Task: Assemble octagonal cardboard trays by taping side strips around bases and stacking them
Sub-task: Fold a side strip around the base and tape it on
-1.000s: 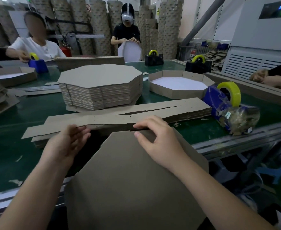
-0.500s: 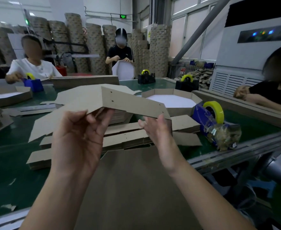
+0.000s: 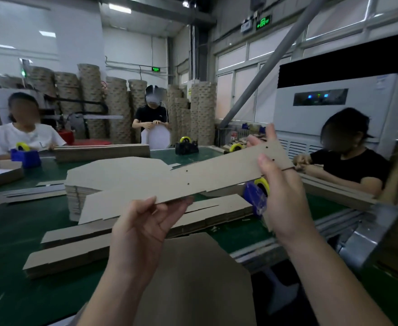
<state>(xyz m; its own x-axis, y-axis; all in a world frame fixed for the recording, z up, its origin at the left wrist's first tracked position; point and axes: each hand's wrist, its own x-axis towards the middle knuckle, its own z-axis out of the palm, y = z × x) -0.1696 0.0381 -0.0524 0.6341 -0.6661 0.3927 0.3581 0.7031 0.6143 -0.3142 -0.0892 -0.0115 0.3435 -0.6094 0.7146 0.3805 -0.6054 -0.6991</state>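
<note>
We held a long cardboard strip (image 3: 216, 175) up over the green table (image 3: 16, 231). Our left hand (image 3: 143, 229) pinched its near edge, and our right hand (image 3: 282, 191) pinched its right end.

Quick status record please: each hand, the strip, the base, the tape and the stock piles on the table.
left hand: pinches the lower edge of the side strip
right hand: grips the side strip near its right end, thumb in front
side strip: held in the air, tilted, right end higher
base: flat octagon below the hands, no strip on it
strip pile: on the green table, beyond the base
base stack: behind the strip pile
tape dispenser: blue, yellow roll, partly hidden by the right hand
</note>
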